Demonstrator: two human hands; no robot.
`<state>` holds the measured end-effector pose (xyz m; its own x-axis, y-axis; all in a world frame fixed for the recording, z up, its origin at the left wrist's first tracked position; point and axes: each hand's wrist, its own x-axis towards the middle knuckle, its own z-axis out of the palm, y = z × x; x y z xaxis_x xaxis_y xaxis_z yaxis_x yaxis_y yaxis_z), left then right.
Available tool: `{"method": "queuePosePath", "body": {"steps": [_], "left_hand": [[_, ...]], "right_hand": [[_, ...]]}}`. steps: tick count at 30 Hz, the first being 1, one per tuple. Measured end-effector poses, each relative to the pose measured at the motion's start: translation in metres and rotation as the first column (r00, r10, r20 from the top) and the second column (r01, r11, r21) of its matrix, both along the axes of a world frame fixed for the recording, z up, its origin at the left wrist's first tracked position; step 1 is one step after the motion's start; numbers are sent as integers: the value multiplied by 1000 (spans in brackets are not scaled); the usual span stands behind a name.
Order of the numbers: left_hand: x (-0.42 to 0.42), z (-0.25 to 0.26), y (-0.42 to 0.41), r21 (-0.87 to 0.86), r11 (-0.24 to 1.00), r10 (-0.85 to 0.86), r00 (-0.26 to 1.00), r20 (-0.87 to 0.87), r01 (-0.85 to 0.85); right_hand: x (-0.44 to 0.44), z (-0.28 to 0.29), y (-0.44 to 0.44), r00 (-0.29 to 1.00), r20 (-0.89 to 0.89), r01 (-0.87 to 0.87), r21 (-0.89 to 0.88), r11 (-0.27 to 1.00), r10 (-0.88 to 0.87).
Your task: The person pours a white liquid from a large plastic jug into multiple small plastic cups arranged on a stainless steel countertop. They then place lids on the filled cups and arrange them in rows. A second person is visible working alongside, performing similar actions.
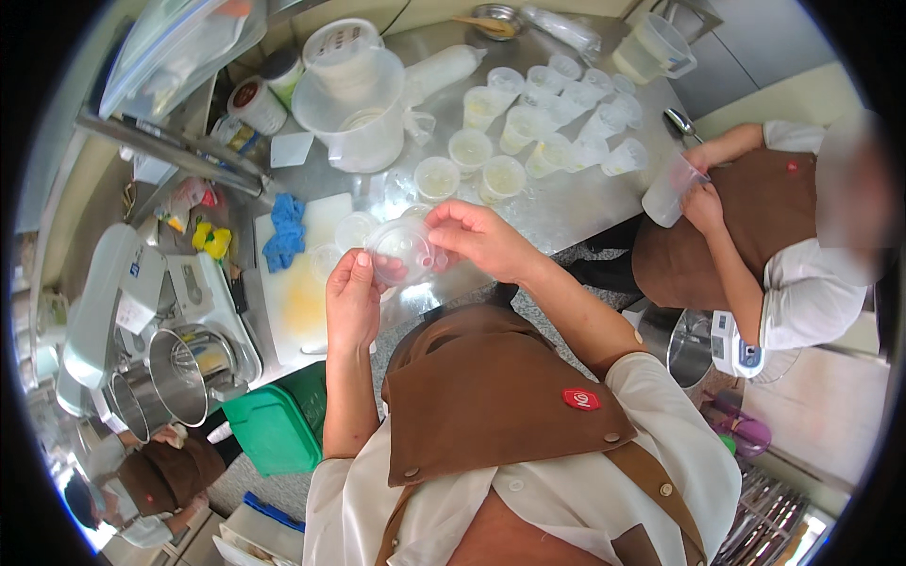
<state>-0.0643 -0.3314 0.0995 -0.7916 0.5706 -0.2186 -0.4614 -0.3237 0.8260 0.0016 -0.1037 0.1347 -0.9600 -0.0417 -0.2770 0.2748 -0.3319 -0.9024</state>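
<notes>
Between my two hands is a clear round plastic lid (pixel 400 247), held up over the front edge of the steel table. My left hand (pixel 354 293) pinches its left rim between thumb and fingers. On the opposite rim are the thumb and fingers of my right hand (pixel 481 237). Fingers show blurrily through the plastic. Behind the lid, partly hidden, more clear round plastic pieces lie beside a white cutting board (pixel 294 311). Just beyond my right hand stand clear plastic cups (pixel 437 178) with pale contents, and several more cups (pixel 555 92) fill the table farther back.
A large clear pitcher (pixel 354 106) stands at the back left. A crumpled blue cloth (pixel 285 230) lies on the board. Left is a stand mixer (pixel 113 304), with a green bin (pixel 272 431) below. At right a co-worker (pixel 736 219) holds a clear measuring jug (pixel 665 194); another person (pixel 152 470) is lower left.
</notes>
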Motion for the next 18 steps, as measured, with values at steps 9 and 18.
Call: {"method": "queuePosePath", "body": {"steps": [9,18], "left_hand": [[24,4,36,50,994,-104,991,86,99],[49,9,71,-113,969,-209,975,79,217]], "right_hand": [[54,-4,26,990,-56,139,197,970,-131],[90,1,45,966,15,257,65,964,-258]]}}
